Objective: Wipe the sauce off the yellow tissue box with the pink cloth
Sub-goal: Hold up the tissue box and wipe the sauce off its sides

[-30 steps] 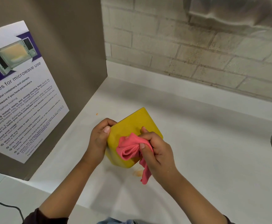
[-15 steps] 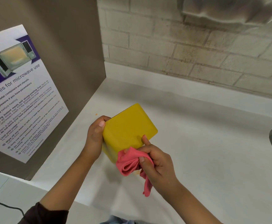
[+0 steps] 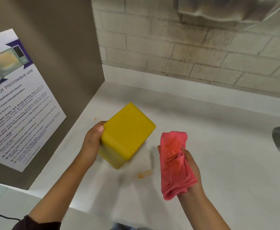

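Here, hands apart: left hand grips yellow tissue box (tilted), right hand pink cloth.

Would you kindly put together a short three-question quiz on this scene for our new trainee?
1. True or false: the pink cloth is touching the yellow tissue box.
2. Which hand holds the box: A) left hand B) right hand?
3. What lies on the counter between the box and the cloth?

Key: 1. False, they are apart. 2. A. 3. An orange sauce smear.
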Demonstrator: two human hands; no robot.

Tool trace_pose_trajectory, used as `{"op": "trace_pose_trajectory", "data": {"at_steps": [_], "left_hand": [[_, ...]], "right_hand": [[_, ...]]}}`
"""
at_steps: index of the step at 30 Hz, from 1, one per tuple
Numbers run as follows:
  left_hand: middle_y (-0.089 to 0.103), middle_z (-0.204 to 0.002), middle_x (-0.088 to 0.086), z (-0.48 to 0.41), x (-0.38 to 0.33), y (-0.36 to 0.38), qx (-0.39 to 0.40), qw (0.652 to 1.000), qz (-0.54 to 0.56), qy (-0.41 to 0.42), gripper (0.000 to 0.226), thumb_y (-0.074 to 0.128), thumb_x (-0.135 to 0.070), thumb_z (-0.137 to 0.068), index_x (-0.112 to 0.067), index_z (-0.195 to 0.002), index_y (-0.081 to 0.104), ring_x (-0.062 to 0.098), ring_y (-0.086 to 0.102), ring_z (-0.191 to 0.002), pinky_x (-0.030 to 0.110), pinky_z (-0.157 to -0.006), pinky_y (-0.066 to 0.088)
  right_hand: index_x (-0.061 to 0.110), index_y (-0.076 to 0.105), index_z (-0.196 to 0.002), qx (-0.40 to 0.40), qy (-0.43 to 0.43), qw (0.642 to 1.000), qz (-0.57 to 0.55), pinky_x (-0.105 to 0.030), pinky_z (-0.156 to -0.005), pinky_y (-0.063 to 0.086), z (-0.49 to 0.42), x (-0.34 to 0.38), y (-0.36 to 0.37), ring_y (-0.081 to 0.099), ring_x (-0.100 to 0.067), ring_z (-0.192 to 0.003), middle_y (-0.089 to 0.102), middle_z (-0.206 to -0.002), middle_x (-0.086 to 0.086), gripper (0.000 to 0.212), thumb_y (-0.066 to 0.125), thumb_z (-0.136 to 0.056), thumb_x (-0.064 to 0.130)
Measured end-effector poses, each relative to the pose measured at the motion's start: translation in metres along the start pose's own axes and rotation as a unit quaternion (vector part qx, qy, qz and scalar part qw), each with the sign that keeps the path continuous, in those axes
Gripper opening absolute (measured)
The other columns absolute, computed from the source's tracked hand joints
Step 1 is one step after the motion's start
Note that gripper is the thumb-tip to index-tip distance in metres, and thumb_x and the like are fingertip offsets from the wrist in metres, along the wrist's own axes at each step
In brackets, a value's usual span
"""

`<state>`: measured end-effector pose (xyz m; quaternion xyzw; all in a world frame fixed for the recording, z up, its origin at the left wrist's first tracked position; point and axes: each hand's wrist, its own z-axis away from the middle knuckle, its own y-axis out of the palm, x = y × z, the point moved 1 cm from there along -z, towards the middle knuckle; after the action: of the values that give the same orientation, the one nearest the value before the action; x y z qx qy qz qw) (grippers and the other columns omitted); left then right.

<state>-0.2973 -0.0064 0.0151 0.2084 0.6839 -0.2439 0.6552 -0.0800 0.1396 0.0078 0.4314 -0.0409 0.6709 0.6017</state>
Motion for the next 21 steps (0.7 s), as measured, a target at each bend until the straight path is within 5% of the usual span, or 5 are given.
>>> {"op": "trace_pose_trajectory", "data": {"at_steps": [4,8,14,18,21], "left_hand": [[0.071,-0.083,-0.022,0.004,-0.002,0.001,0.004,1.0,-0.007,0.009,0.04,0.038,-0.06,-0.066,-0.038,-0.087,0.063,-0.006,0.063,-0.078,0.032,-0.076,0.047],[0.067,-0.087,-0.01,0.009,-0.007,0.006,0.019,0.999,-0.019,0.023,0.04,0.039,-0.058,-0.066,-0.035,-0.09,0.059,-0.002,0.061,-0.079,0.032,-0.075,0.046],[0.062,-0.089,-0.007,0.01,-0.007,0.011,0.004,0.999,-0.017,0.028,0.037,0.039,-0.059,-0.068,-0.034,-0.089,0.056,0.003,0.058,-0.079,0.031,-0.072,0.045],[0.063,-0.091,-0.009,0.008,-0.004,0.006,0.002,1.0,-0.021,0.007,0.036,0.04,-0.058,-0.066,-0.037,-0.088,0.058,0.008,0.058,-0.084,0.032,-0.075,0.045],[0.069,-0.095,-0.006,-0.003,-0.019,0.012,0.03,0.998,-0.009,-0.052,0.039,0.044,-0.054,-0.066,-0.033,-0.091,0.065,0.011,0.061,-0.087,0.036,-0.08,0.044]], "right_hand": [[0.008,0.061,-0.108,-0.012,-0.033,0.999,-0.036,-0.035,-0.087,0.048,-0.002,0.004,0.027,0.065,-0.021,-0.093,0.069,-0.095,-0.008,0.028,0.041,-0.1,0.026],[0.022,0.063,-0.084,0.001,-0.114,0.989,0.089,-0.014,-0.047,0.052,-0.001,0.002,0.032,0.067,0.003,-0.055,0.073,-0.065,0.008,0.026,0.042,-0.1,0.02],[0.021,0.063,-0.08,0.079,-0.176,0.944,0.268,-0.016,-0.057,0.049,0.009,-0.004,0.028,0.062,-0.002,-0.059,0.069,-0.064,0.014,0.028,0.043,-0.099,0.019],[0.025,0.062,-0.069,0.169,-0.118,0.938,0.28,-0.02,-0.057,0.043,0.019,0.005,0.028,0.049,-0.011,-0.057,0.055,-0.061,0.004,0.034,0.046,-0.097,0.017],[0.017,0.068,-0.075,0.14,-0.073,0.968,0.197,-0.029,-0.064,0.051,0.017,0.017,0.024,0.061,-0.019,-0.062,0.065,-0.069,-0.007,0.029,0.048,-0.096,0.016]]}}
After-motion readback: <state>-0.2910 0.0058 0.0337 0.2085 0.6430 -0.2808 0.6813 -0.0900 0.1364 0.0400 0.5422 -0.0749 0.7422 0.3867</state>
